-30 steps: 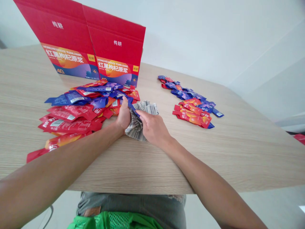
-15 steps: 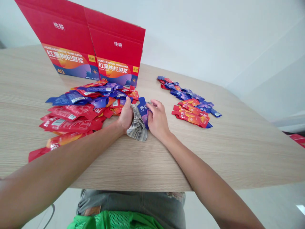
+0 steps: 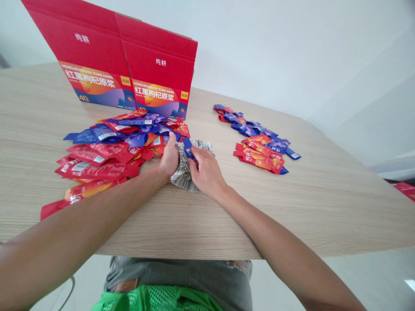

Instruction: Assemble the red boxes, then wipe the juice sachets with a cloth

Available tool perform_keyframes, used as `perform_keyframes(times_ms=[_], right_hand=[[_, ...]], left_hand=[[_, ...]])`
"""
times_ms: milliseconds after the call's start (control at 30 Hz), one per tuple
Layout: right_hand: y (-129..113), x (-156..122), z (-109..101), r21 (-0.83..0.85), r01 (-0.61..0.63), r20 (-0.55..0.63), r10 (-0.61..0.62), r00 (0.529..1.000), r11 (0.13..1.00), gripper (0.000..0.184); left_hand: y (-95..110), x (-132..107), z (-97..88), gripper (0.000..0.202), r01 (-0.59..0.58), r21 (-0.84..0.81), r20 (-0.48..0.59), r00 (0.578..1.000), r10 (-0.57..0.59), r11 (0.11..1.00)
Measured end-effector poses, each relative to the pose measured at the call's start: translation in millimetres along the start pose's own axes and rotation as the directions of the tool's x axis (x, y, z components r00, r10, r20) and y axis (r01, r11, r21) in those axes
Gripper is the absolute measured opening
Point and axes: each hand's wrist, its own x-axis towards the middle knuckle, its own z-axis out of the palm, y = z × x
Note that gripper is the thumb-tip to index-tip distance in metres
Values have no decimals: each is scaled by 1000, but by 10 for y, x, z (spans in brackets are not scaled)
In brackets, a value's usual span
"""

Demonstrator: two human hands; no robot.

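My left hand (image 3: 169, 159) is closed on a striped grey-and-white cloth (image 3: 183, 177) bunched on the table near its middle. My right hand (image 3: 205, 170) pinches a blue sachet (image 3: 187, 147) and presses it against the cloth. The sachet's lower part is hidden between the cloth and my fingers. A loose heap of red and blue sachets (image 3: 106, 151) lies just left of my left hand.
Two red cartons (image 3: 129, 69) stand at the back left of the wooden table (image 3: 292, 207). A smaller row of red and blue sachets (image 3: 259, 147) lies to the right of my hands. The table's near edge runs just above my lap.
My right hand lifted the blue sachet up and out of the cloth half a second ago, then drew it back down into the cloth. The left hand stayed on the cloth.
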Motion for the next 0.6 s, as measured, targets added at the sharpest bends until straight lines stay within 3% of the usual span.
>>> perform_keyframes(times_ms=[233,400,600], right_hand=[[-238,-28,-62,-77,15,122,-5,993,997,64],[-216,-79,-81,-49,32,168,-23,985,998,82],[-151,-25,-219,-31,47,224,-39,974,998,76]], left_hand=[[-11,39,-71,80,-35,29,41,999,34,999],[-31,-40,-25,74,-18,15,52,998,17,1000],[-38,-118,-45,50,98,63,41,994,-101,993]])
